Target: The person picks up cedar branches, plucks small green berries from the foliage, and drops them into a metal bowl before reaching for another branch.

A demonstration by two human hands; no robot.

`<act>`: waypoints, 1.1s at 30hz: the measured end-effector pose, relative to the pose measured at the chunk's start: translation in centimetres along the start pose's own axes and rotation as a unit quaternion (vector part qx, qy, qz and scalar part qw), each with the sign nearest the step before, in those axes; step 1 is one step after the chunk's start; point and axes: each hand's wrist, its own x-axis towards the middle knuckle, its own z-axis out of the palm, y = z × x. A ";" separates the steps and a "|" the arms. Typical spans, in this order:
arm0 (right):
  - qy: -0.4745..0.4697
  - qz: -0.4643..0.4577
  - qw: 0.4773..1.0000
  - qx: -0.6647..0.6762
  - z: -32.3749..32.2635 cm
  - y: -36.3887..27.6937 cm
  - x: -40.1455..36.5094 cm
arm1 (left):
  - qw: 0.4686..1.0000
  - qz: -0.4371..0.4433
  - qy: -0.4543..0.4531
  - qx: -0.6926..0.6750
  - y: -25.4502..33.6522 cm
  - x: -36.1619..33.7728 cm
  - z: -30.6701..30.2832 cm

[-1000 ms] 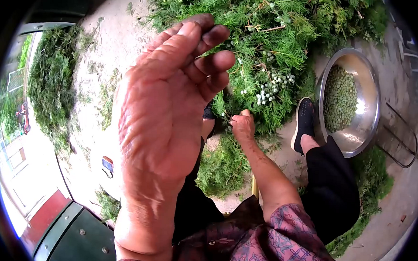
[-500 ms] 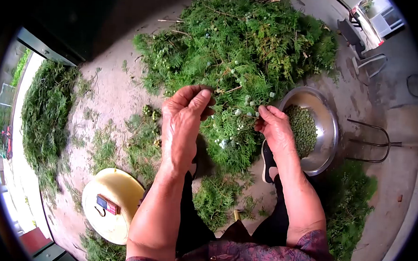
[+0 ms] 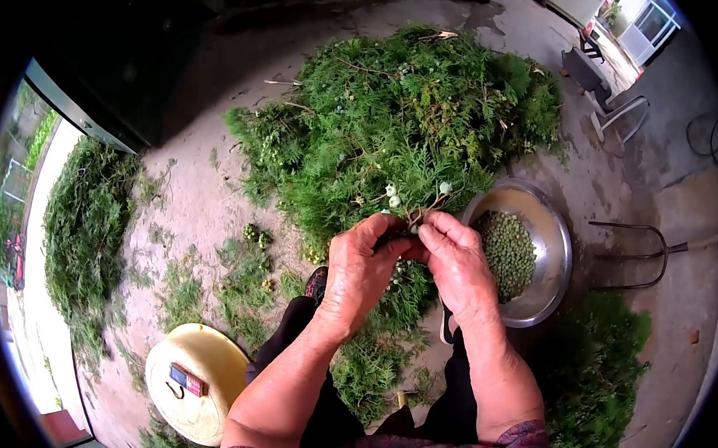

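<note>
My left hand and my right hand meet over the near side of a large green heap of branches. Both have their fingers closed on the brown stem of a leafy sprig, which points away from me. Pale green seed cones show at its top. Close to the right of my right hand stands a steel bowl with many small green cones in it. My fingertips partly hide the stem.
An upturned yellow basin with a phone on it stands at lower left. More cut greenery lies at far left and lower right. A metal fork-shaped frame lies right of the bowl.
My hands have come together, the left moving right and down, the right moving slightly down and left. Both now hold one sprig. The view has shifted a little.
</note>
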 end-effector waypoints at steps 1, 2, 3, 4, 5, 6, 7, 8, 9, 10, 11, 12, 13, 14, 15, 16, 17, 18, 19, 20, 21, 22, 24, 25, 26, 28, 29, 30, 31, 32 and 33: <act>-0.005 -0.006 0.999 -0.032 0.0 -0.1 -0.1 | 1.000 -0.008 -0.005 0.004 -0.1 0.0 0.0; 0.003 -0.025 0.996 -0.084 0.1 -0.3 -0.2 | 1.000 -0.016 -0.009 0.008 -0.1 0.0 0.0; 0.011 -0.044 0.990 -0.135 0.1 -0.5 -0.3 | 1.000 0.008 0.007 0.028 0.1 0.0 0.3; 0.021 -0.060 0.981 -0.186 0.0 -0.4 -0.4 | 0.999 0.004 0.006 0.040 0.4 -0.1 0.6; 0.038 -0.117 0.967 -0.222 -0.2 -0.1 -0.3 | 0.999 0.001 0.006 0.051 0.7 0.0 0.8; 0.044 -0.119 0.966 -0.226 -0.3 -0.2 -0.3 | 0.998 -0.001 0.007 0.062 1.0 0.0 0.9; 0.050 -0.121 0.965 -0.229 -0.3 -0.6 -0.4 | 0.997 -0.008 -0.004 0.079 1.1 0.0 1.0; 0.056 -0.123 0.963 -0.233 -0.4 -0.7 -0.4 | 0.995 -0.013 -0.015 0.095 1.3 -0.1 1.0; 0.066 -0.139 0.950 -0.271 -0.5 -0.6 -0.4 | 0.993 -0.019 -0.025 0.111 1.4 -0.1 1.1; 0.061 -0.149 0.943 -0.292 -0.4 -0.7 -0.6 | 0.996 -0.024 -0.026 0.084 1.6 -0.1 1.2; 0.057 -0.158 0.935 -0.313 -0.2 -1.0 -0.8 | 0.998 -0.029 -0.027 0.058 1.7 -0.2 1.3; 0.051 -0.167 0.927 -0.333 -0.1 -1.2 -0.9 | 0.999 -0.034 -0.028 0.032 1.7 -0.2 1.3; 0.054 -0.163 0.938 -0.302 -0.5 -0.7 -0.7 | 0.999 -0.025 -0.025 0.035 1.5 -0.2 1.3; 0.048 -0.108 0.972 -0.204 -0.8 -0.8 -0.7 | 0.999 -0.015 -0.022 0.038 1.2 -0.1 1.2; 0.040 -0.052 0.992 -0.103 -1.3 -1.0 -0.7 | 0.999 -0.005 -0.018 0.041 1.0 0.0 1.1; 0.030 0.003 1.000 -0.001 -1.7 -1.2 -0.7 | 0.999 -0.027 -0.019 -0.001 1.1 0.1 1.0; 0.040 -0.049 0.998 0.015 -1.8 -1.8 -0.7 | 0.998 -0.048 -0.021 -0.042 1.2 0.2 0.9; 0.049 -0.052 0.997 0.009 -1.8 -3.3 -0.7 | 0.994 -0.070 -0.023 -0.084 1.3 0.4 0.8; 0.041 -0.046 0.997 0.050 -2.2 -4.1 -0.5 | 0.987 -0.104 -0.026 -0.123 1.9 0.6 0.6; 0.032 -0.040 0.995 0.090 -2.5 -4.6 -0.4 | 0.983 -0.119 -0.020 -0.135 2.4 0.8 0.4; 0.040 -0.037 0.993 0.106 -2.8 -4.6 -0.2 | 0.983 -0.118 -0.019 -0.139 2.4 0.9 0.4; 0.035 -0.046 0.991 0.122 -3.3 -4.5 -0.1 | 0.983 -0.117 -0.018 -0.143 2.2 1.1 0.4; 0.024 -0.063 0.986 0.156 -4.0 -4.4 0.0 | 0.987 -0.111 -0.021 -0.111 1.5 1.1 0.1; 0.042 -0.086 0.984 0.147 -4.4 -4.5 -0.2 | 0.989 -0.108 -0.022 -0.095 1.3 1.1 0.1; 0.070 -0.106 0.983 0.134 -4.6 -4.7 0.0 | 0.990 -0.109 -0.012 -0.093 1.4 1.0 0.1; 0.104 -0.155 0.982 0.040 -4.8 -4.9 0.0 | 0.989 -0.113 0.005 -0.091 2.2 0.7 0.4; 0.087 -0.156 0.984 0.001 -4.9 -4.9 0.2 | 0.988 -0.111 0.005 -0.108 1.9 0.9 0.4; 0.071 -0.158 0.984 -0.037 -4.8 -4.7 0.3 | 0.984 -0.117 0.008 -0.135 2.1 1.0 0.5; 0.071 -0.120 0.988 -0.058 -4.4 -4.5 0.1 | 0.979 -0.123 0.009 -0.163 2.3 1.1 0.7; 0.094 -0.067 0.986 -0.122 -3.7 -4.7 -0.2 | 0.973 -0.130 0.011 -0.191 2.4 1.1 0.8; 0.068 -0.086 0.979 -0.172 -3.6 -4.5 -0.4 | 0.967 -0.127 -0.003 -0.222 2.0 1.1 0.6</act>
